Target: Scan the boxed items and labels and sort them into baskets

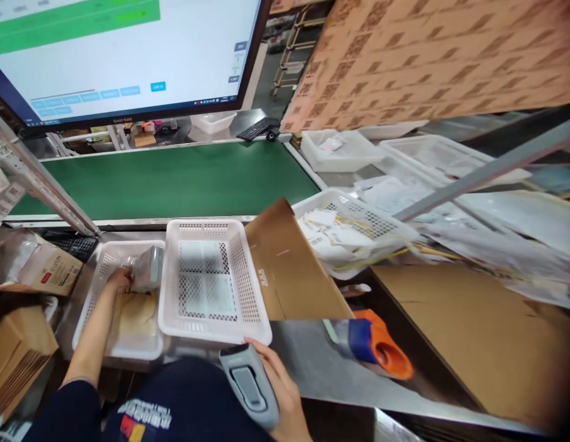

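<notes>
Silver-wrapped packet (pixel 147 267) is sitting in the left white basket (pixel 97 288), and your left hand (pixel 119 280) is closing its fingers on the packet's near end, holding it just above a flat tan parcel (pixel 136 314) lying on the basket floor. Your right hand (pixel 282 393) is wrapping around a grey handheld scanner (pixel 249 383), gripping it firmly near your body, its head pointing toward the middle white basket (pixel 214 279). That middle basket is touching the left one and overlapping its right rim. A brown cardboard sheet (pixel 289 270) is leaning against the middle basket's right side. An orange and blue tape dispenser (pixel 379 347) is lying on the steel bench (pixel 312 368), near the cardboard. Beyond the baskets, a green conveyor belt (pixel 174 178) is running under a large monitor (pixel 119 55). To the right, another basket of paper slips (pixel 349 230) is resting.
</notes>
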Demonstrator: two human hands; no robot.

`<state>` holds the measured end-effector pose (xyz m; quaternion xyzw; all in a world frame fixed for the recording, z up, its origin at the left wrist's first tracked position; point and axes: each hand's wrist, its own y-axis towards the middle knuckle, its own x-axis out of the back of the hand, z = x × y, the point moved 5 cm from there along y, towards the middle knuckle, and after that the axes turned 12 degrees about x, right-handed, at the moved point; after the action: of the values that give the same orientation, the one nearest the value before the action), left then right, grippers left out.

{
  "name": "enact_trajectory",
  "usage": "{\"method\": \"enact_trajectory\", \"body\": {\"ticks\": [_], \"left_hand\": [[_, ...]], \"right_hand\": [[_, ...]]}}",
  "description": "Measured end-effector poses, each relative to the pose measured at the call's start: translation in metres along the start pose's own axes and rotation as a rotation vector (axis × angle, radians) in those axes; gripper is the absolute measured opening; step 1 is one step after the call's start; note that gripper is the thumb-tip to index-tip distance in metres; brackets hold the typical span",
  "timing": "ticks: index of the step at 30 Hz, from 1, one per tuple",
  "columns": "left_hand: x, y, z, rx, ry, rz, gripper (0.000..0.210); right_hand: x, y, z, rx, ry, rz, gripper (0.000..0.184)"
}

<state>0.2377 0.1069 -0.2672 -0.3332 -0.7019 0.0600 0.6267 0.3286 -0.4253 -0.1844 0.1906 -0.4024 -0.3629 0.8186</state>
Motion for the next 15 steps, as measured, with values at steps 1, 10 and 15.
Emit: {"method": "enact_trajectory", "body": {"ticks": [1,10,15], "left_hand": [[0.006,0.0,0.002,0.025,0.005,-0.008,0.016],[0.003,-0.009,0.028,0.185,-0.006,-0.147,0.036],[-0.023,-0.033,0.05,0.135,-0.093,-0.124,0.059]], "right_hand": [[-0.001,0.005,0.001,0.023,-0.026,0.022,0.047],[-0.006,0.032,0.017,0.142,-0.134,0.059,0.048],[-0.003,0.013,0.011,0.069,-0.122,0.079,0.052]]}}
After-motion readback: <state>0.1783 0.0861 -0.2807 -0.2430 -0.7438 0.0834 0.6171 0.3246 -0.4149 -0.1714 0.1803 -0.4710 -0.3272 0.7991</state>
